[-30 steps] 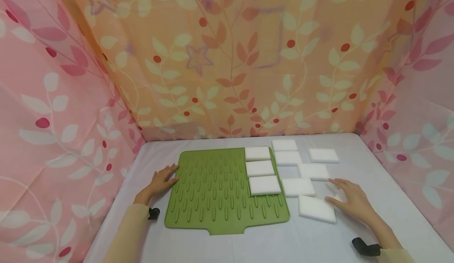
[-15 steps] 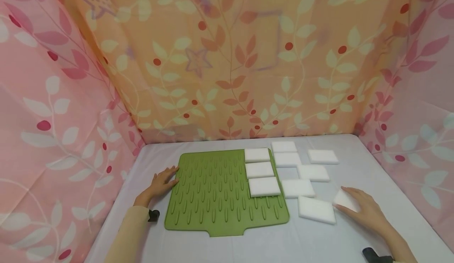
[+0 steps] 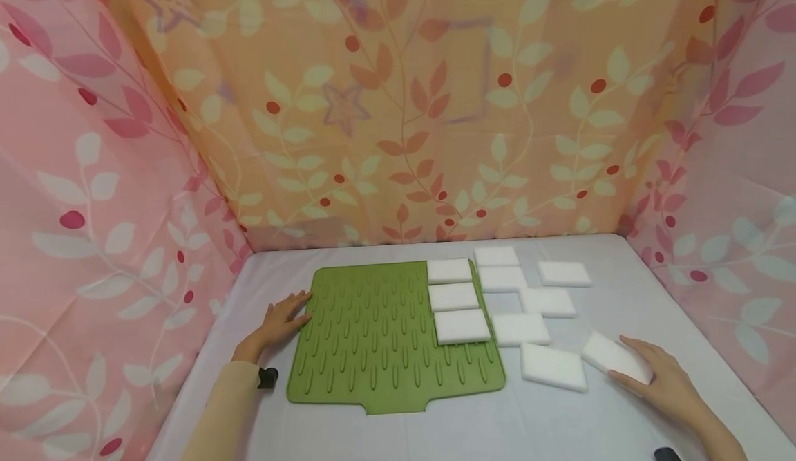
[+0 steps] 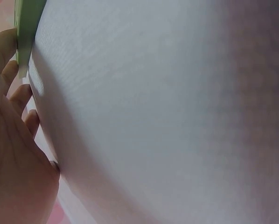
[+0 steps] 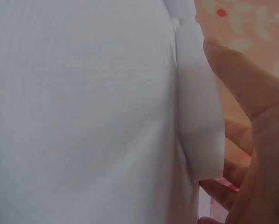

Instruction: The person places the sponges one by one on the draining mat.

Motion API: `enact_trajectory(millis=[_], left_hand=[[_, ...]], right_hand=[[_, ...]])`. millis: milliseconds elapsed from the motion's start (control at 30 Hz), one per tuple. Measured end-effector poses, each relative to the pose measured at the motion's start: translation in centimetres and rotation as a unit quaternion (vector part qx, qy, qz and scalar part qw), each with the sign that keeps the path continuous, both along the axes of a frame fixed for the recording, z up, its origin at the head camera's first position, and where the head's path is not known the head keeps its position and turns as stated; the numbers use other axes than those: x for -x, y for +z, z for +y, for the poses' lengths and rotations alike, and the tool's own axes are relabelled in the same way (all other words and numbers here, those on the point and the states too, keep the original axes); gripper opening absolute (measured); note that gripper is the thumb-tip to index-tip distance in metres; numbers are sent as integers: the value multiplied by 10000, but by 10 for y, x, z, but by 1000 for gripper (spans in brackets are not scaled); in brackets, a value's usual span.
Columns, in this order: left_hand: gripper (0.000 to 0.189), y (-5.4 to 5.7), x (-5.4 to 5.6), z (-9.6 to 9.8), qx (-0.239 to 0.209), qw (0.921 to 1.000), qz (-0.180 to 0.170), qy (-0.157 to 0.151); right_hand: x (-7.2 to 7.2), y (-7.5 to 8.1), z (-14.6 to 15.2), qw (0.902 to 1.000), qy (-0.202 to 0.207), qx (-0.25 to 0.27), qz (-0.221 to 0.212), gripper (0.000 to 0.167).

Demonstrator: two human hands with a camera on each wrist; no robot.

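Observation:
My left hand lies with relaxed fingers at the left edge of a green ridged mat. In the left wrist view its fingertips are right at the mat's edge. Over on the right, my right hand spreads thumb and fingers around the near end of a white rectangular sponge, which lies slanted on the table. The right wrist view has the thumb standing apart from this sponge, the other fingers behind it. Three white sponges form a column along the mat's right side.
Several more white sponges lie loose right of the mat, among them one near the front and one at the back right. A white cloth covers the table. Leaf-patterned curtains stand behind and at both sides.
My right hand has moved right and toward the front, uncovering more of the slanted sponge beneath it. The left hand and the sponges on the mat stay in place.

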State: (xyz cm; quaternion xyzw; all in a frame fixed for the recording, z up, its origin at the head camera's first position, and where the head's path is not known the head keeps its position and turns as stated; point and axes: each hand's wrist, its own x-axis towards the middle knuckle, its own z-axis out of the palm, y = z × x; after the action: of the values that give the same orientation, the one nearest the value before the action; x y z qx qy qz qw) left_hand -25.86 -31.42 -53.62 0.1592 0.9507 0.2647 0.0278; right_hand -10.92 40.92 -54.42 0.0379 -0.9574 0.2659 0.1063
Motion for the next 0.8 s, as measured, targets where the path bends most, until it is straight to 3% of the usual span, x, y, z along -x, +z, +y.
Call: enact_trajectory(millis=[300, 800], left_hand=[[59, -4, 2, -2, 23, 10000, -61, 73], [59, -5, 4, -3, 10, 10000, -64, 42]], right_hand=[[-12, 3, 4, 9987, -90, -55, -500, 83], [-14, 4, 5, 9993, -131, -30, -356, 74]])
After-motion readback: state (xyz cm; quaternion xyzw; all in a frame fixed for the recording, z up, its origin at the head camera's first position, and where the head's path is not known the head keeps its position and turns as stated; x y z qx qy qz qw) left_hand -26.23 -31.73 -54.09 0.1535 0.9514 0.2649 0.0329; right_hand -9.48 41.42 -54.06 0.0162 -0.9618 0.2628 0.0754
